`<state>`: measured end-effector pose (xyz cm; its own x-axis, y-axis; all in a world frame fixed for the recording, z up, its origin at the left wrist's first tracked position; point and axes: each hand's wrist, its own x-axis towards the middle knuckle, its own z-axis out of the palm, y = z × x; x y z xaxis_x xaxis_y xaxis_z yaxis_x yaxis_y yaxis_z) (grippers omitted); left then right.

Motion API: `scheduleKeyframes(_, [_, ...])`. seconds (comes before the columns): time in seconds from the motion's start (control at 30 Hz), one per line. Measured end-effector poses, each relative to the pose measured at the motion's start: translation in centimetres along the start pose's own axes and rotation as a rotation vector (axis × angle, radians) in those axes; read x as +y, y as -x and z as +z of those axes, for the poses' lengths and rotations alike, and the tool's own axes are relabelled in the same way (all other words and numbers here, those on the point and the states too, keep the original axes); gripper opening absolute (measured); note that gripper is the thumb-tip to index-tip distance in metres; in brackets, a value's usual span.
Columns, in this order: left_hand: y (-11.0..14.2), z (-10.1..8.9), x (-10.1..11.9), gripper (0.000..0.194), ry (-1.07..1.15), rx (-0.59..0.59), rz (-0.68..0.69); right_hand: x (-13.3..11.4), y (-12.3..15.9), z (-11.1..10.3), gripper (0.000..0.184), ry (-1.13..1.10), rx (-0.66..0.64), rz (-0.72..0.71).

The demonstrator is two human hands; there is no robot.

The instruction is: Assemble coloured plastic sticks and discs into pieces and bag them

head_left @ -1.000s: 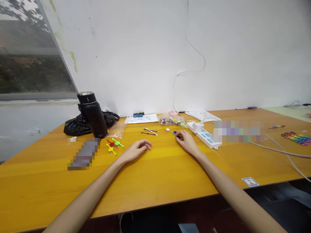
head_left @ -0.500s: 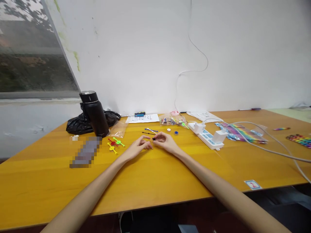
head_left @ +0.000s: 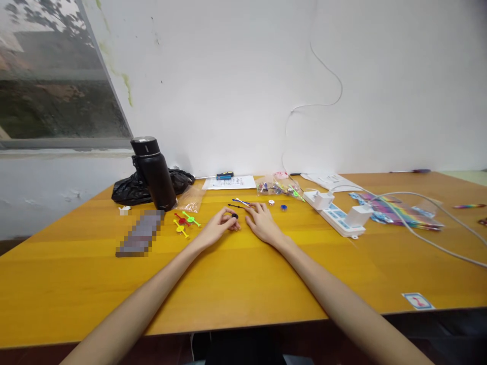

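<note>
My left hand (head_left: 220, 226) is closed, with a small round black plastic piece (head_left: 235, 216) pinched between thumb and fingers. Beside it, my right hand (head_left: 262, 223) is palm down with its fingers apart. Its fingertips are at the tail of a black plastic arrow (head_left: 236, 206); whether they touch it I cannot tell. A white and blue arrow pair (head_left: 241, 202) lies just behind. To the right sit a white round piece (head_left: 271, 202) and a blue round piece (head_left: 283, 208). Left of my left hand lie a yellow arrow spinner (head_left: 180, 229), a red one (head_left: 182, 221) and a green one (head_left: 191, 219).
A black bottle (head_left: 155, 175) stands at the left by a black plastic bag (head_left: 129, 189) and a pixelated flat object (head_left: 140, 234). At the back lies a bag of small parts (head_left: 270, 185). A white power strip (head_left: 338, 220) with cables (head_left: 414, 230) lies right.
The black round piece has passed from my right hand into my left. My right hand has opened and reached forward to the black arrow. The view has shifted slightly.
</note>
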<state>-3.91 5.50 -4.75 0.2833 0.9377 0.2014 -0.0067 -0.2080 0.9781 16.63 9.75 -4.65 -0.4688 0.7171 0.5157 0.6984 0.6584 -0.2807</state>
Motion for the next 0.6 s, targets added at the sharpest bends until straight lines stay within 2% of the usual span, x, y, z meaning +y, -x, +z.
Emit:
scheduleKeyframes(0.3, [0.38,0.15,0.6,0.033,-0.053,-0.016,-0.005,0.18,-0.08,0.01,0.01,0.058,0.051,-0.01])
scheduleKeyframes(0.6, [0.22,-0.01,0.31,0.033,-0.022,-0.013,0.001,0.34,-0.21,0.47,0.015,0.099,-0.009,0.011])
